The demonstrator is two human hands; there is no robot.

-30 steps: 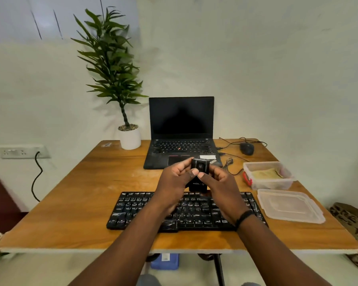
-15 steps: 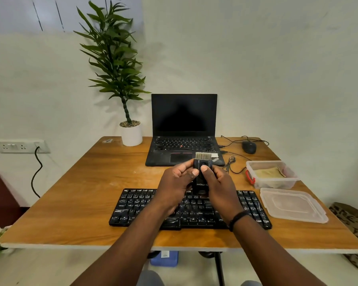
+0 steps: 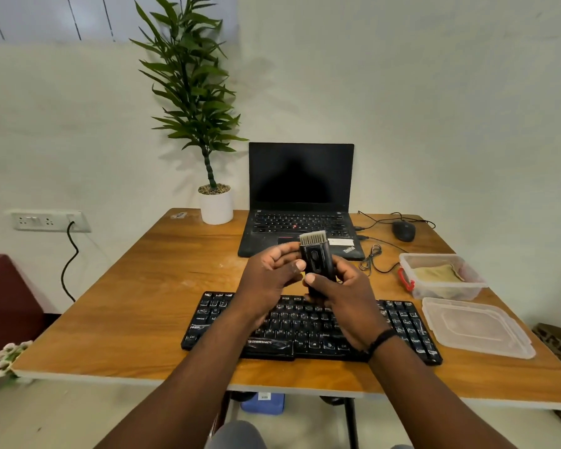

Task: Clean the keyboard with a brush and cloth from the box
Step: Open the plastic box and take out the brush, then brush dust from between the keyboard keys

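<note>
Presently, head view: brush (image 3: 314, 259) gripped upright between left hand (image 3: 269, 280) and right hand (image 3: 340, 293), fingers curled round its black body, both thumbs pressed on its front, bristles up past the fingertips, probably readied for sweeping. Keyboard (image 3: 308, 328) directly beneath; cloth (image 3: 438, 273) in open box (image 3: 473, 283), right of the fingers.
</note>
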